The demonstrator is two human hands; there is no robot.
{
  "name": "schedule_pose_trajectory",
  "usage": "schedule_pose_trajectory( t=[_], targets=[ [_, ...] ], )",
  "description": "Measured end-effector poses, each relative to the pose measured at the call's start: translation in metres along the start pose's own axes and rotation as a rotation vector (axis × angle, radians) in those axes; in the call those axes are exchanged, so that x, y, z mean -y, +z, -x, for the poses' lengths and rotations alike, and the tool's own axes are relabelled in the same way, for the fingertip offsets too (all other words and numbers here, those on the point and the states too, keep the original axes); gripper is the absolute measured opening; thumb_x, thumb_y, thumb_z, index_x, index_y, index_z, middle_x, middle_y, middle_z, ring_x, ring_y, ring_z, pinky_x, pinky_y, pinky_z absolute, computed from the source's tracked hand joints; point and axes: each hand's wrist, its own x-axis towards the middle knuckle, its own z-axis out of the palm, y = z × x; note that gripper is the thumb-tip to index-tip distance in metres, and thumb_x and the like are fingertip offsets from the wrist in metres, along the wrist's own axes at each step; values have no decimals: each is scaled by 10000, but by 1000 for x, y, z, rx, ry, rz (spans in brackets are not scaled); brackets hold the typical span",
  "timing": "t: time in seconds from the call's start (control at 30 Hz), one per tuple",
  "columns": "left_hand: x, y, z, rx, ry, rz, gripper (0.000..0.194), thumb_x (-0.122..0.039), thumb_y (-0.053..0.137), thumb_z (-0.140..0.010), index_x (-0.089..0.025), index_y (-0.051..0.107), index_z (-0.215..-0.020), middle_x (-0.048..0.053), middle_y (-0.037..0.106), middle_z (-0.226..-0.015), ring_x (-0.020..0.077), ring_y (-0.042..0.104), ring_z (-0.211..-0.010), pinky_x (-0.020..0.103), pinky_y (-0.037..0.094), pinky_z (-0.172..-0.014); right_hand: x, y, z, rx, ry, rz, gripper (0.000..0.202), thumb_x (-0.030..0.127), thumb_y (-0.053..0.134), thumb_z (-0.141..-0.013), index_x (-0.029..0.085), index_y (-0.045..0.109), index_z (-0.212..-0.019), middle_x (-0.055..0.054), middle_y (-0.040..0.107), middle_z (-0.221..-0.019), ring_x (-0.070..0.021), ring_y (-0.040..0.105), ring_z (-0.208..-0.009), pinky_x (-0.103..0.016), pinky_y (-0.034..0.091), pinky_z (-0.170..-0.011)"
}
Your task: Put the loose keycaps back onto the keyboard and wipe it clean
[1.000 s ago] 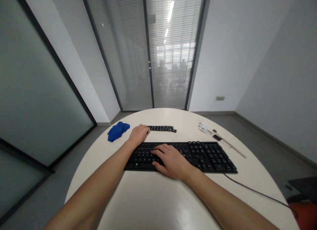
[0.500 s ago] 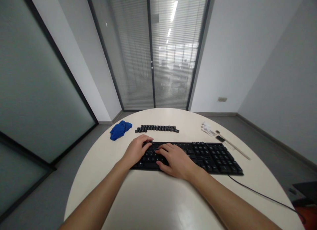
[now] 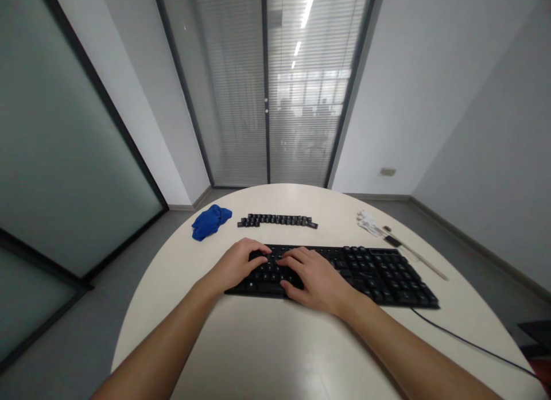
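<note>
A black full-size keyboard [image 3: 387, 274] lies on the round table, its left part under both hands. My left hand [image 3: 239, 265] rests on the keyboard's left end, fingers bent toward its far edge and thumb over the keys. Beside it, my right hand [image 3: 312, 276] bends over the keys left of centre; its thumb is apart from the fingers, and no object shows in it. Some keys are hidden under the hands. Beyond the keyboard, loose black keycaps [image 3: 279, 219] stand in rows.
A blue cloth [image 3: 210, 221] lies crumpled at the far left of the white table [image 3: 258, 348]. At the far right are a white bundle [image 3: 368, 223], perhaps gloves, and a thin stick-handled brush [image 3: 419, 257]. The keyboard's cable [image 3: 469, 341] runs off the right side.
The camera view has shifted slightly, so the keyboard and the things at the right appear farther right. Both hands stay at nearly the same places on the keyboard.
</note>
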Motion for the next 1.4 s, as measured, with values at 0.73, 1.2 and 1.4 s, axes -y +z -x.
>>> schedule_pose_trajectory(
  t=[0.73,1.2,1.4],
  targets=[
    [-14,0,2,59,46,-184,175,-184,637,-910,-236,725,-1052,26,756,-1083,215,681,-1025,337,505,-953,2,-3,0,9,-23,-12,405,339,590,-937,253,619,-1332,-98,624,-1267,-280,558,-1156,-462,471,-994],
    [-23,4,3,48,48,-236,258,-130,596,-912,-248,721,-1104,20,766,-1103,210,712,-1006,308,531,-919,2,-3,0,33,-37,13,435,338,564,-950,269,586,-1379,-93,585,-1368,-291,536,-1189,-488,450,-1025],
    [-23,1,2,41,9,-212,253,-116,628,-884,-222,715,-1097,34,760,-1106,222,699,-1027,329,521,-943,3,-3,1,41,-36,17,438,355,554,-962,259,583,-1388,-91,587,-1368,-293,534,-1189,-480,456,-1018]
  ],
)
